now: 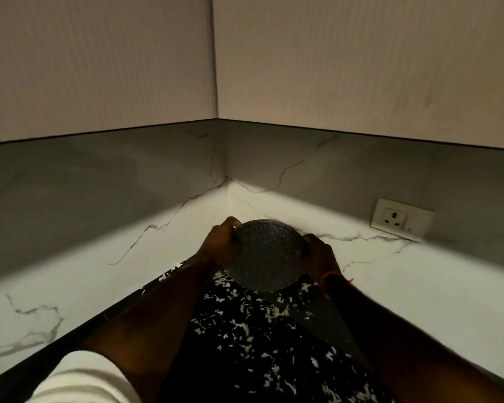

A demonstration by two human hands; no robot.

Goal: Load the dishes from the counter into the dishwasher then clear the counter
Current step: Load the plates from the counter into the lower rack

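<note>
Gripping speckled grey round plate [266, 254], tilted

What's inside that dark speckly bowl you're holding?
Nothing shows inside the bowl: just its dark speckled surface, held at the rim by the left hand and right hand. The light is dim, so small bits could go unseen. What lies under it is hidden.
</note>
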